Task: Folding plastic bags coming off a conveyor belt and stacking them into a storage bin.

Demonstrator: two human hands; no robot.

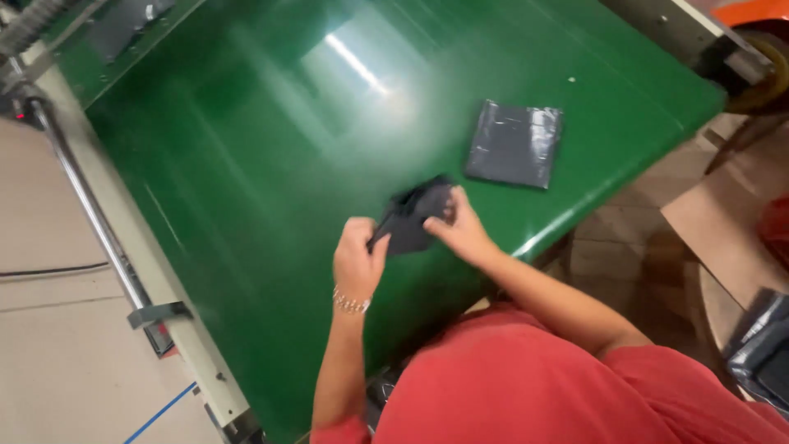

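Between both sets of fingertips, a small dark folded bag (413, 218); left hand (358, 260) curled shut on its near edge, right hand (462, 231) pinching its far side; beneath, green belt surface (246, 164); just beyond the right fingers, flat grey plastic packet (514, 143); far left, metal rail (90, 205).

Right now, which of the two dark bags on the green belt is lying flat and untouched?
The square dark bag farther up the green belt, lying flat and apart from both hands. The other, a crumpled dark bag, is gripped between the left hand and right hand.
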